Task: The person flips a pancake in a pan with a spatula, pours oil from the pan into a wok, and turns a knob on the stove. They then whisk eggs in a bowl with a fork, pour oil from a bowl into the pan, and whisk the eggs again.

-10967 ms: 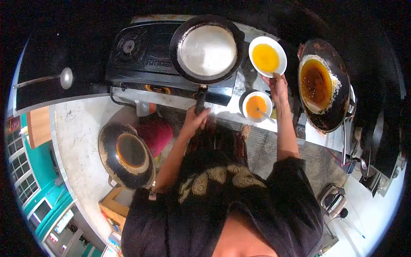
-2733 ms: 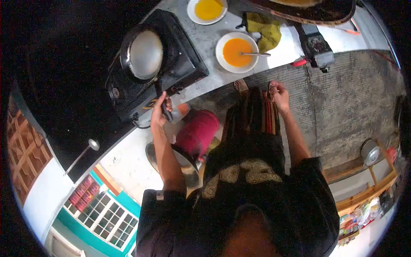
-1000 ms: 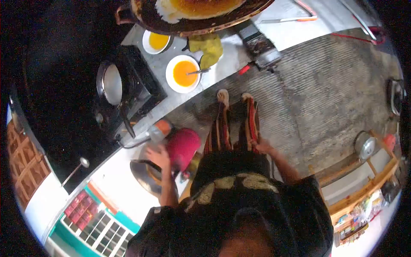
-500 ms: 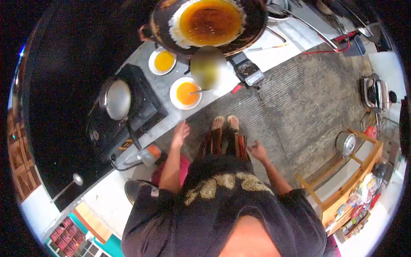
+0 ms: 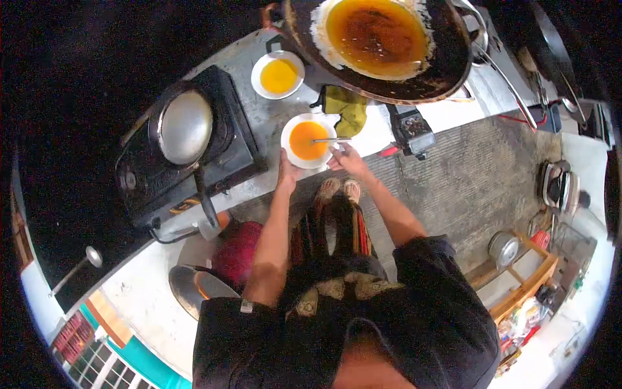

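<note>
A white bowl (image 5: 289, 158) of orange-yellow liquid, like beaten egg, stands at the counter's front edge. A metal spoon (image 5: 332, 140) lies in it, its handle pointing right. My left hand (image 5: 289, 171) grips the bowl's lower left side, fingers partly hidden by the rim. My right hand (image 5: 348, 161) has its fingers at the bowl's right rim, just below the spoon handle. Behind is a second white bowl (image 5: 258, 87) with yellow liquid. An olive-green cloth (image 5: 346, 110) lies to the right of the near bowl.
At the left, a pan (image 5: 186, 126) sits on a black stove (image 5: 236, 152), its handle projecting toward me. A large wok (image 5: 453, 55) with brown-yellow oil stands at the back. Right of the cloth is a small black burner (image 5: 414, 133). A wooden rack (image 5: 538, 262) stands on the floor at right.
Both hands have moved forward from beside my body to the near bowl and now touch it. My view has shifted closer to the counter.
</note>
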A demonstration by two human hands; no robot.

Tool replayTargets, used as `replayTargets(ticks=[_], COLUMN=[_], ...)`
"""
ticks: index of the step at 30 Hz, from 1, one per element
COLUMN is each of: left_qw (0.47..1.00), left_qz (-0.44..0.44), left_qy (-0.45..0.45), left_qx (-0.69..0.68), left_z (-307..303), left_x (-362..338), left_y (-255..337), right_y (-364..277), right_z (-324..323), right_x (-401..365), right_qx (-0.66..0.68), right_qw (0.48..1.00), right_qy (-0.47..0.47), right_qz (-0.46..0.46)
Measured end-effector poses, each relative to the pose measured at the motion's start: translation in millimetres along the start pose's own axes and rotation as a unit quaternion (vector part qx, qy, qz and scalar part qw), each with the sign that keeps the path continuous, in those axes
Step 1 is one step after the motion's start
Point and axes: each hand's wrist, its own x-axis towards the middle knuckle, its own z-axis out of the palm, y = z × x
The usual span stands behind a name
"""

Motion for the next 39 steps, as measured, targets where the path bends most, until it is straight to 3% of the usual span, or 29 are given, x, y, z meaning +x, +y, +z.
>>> replayTargets(ticks=[11, 16, 20, 24, 25, 29, 33, 35, 37, 39], left_qw=[0.995, 0.989, 0.984, 0.981, 0.98, 0.982, 0.972, 0.971, 0.957, 0.951], left_qz=[0.051, 0.105, 0.151, 0.177, 0.178, 0.178, 0.225, 0.224, 0.279, 0.291], left_qy=[-0.065, -0.085, -0.078, -0.045, -0.046, -0.024, -0.022, -0.019, -0.022, -0.018], left_qx=[-0.059, -0.056, -0.059, -0.067, -0.069, -0.057, -0.072, -0.081, -0.077, -0.107], left_z=[2.3, 5.0, 20.2, 31.8, 36.5, 38.2, 38.4, 33.4, 27.1, 17.7], left_x=[-20.4, -53.2, -111.6, -163.8, -184.4, -235.1, -269.7, -275.7, -273.9, -269.5], left_y=[0.7, -2.0, 1.5, 1.9, 6.9, 6.0, 2.8, 2.2, 0.7, 0.1], right_y=[-23.7, -64.1, -81.8, -111.2, -113.4, -125.8, -136.5, -147.8, -156.1, -162.4], right_z=[2.0, 23.7, 30.0, 25.8, 22.9, 29.8, 34.3, 42.6, 49.8, 53.3], right_x=[1.6, -59.0, -107.8, -162.2, -170.4, -214.1, -238.4, -254.2, -265.0, -266.9], right_qx=[0.061, 0.058, 0.051, -0.086, -0.106, -0.06, -0.131, -0.148, -0.173, -0.301], right_qw=[0.997, 0.998, 0.995, 0.992, 0.986, 0.986, 0.957, 0.962, 0.962, 0.919], right_qy=[-0.04, -0.021, -0.07, -0.081, -0.103, -0.019, -0.051, -0.075, -0.095, -0.099], right_qz=[0.023, 0.0, -0.048, -0.036, -0.072, -0.152, -0.254, -0.217, -0.186, -0.235])
